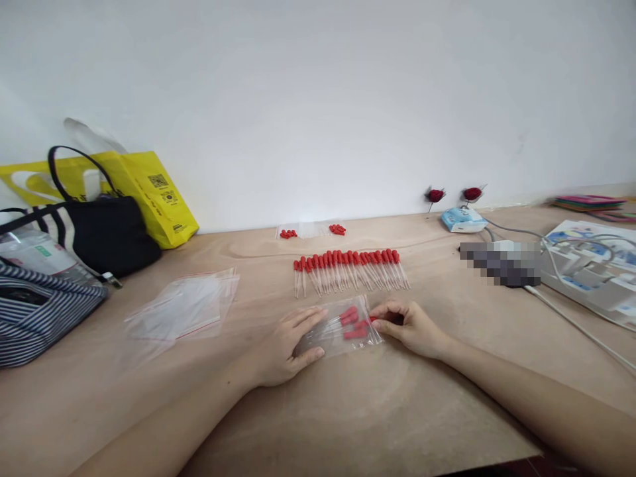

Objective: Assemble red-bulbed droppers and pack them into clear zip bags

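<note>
Wooden table (397,424) bearing red-topped droppers (350,258), clear bags (186,309), 1 blue tissue pack (464,220)

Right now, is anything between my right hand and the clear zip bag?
Nothing visible: your right hand is at the right edge of the clear zip bag, pinching a red dropper bulb; your left hand lies at the left end.

Bag (332,341) I touch: clear; bulbs (349,315) inside, red. Droppers (348,259) in row before me: red tops, clear stems. Far bag (311,230): clear, red ends showing inside. Spare bags (189,311) on my left: clear, red lines along edges. My table (397,404): light brown, faint wood grain. Wall (322,119) I face: bluish white. Tote (169,192): yellow, black print. Handbag (119,235): black, white stripes. Pouch (64,324): dark-and-white stripes. Tissue pack (463,220): light blue, white. Roses (436,195): deep red. Cable (576,324) on my right: white.
</note>
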The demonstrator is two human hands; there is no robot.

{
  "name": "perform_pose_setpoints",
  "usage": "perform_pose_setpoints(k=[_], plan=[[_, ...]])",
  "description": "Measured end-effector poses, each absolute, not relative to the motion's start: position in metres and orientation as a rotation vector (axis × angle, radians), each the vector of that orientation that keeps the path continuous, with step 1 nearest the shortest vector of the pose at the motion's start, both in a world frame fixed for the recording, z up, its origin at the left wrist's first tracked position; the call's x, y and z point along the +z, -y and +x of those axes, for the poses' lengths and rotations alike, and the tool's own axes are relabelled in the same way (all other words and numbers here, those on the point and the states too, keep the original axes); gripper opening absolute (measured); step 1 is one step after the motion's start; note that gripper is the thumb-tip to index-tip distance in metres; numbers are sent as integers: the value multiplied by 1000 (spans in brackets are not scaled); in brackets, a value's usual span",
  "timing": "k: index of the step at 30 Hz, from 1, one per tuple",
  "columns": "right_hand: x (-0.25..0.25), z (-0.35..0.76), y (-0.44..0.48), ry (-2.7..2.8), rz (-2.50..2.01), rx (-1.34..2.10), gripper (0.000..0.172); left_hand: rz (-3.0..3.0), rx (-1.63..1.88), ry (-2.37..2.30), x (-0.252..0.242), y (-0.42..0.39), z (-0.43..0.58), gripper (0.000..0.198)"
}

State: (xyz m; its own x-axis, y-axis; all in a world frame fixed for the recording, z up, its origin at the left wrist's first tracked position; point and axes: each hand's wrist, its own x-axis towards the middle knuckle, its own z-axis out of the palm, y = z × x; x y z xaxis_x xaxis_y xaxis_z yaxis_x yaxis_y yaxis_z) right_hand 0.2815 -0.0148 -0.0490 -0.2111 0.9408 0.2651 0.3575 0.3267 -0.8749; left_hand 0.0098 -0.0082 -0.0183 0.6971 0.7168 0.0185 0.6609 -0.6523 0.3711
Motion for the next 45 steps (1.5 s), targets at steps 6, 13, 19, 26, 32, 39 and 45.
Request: perform_pose_setpoints(k=[6, 13, 19, 26, 32, 39, 45], plan=[[-49, 270, 6, 1771, -1124, 906, 9, 2576, 237, -1084, -19, 8, 9, 57], [-49, 271, -5, 1866, -1048, 945, 12, 2557, 259, -1076, -19, 9, 9, 56], [-38, 311, -63, 1802, -1568, 313, 22, 2560, 227, -1095, -16, 9, 11, 56], [-33, 318, -119, 1652, -1807, 24, 26, 2556, 221, -1094, -15, 10, 11, 54], [-38, 306, -131, 1628, -1816, 80, 18, 2556, 257, -1074, -15, 11, 12, 52], [-16, 319, -114, 1561, -1637, 353, 22, 2547, 213, -1033, -12, 11, 7, 46], [-28, 330, -60, 1211, -1215, 764, 37, 2553, 272, -1014, -15, 10, 7, 52]])
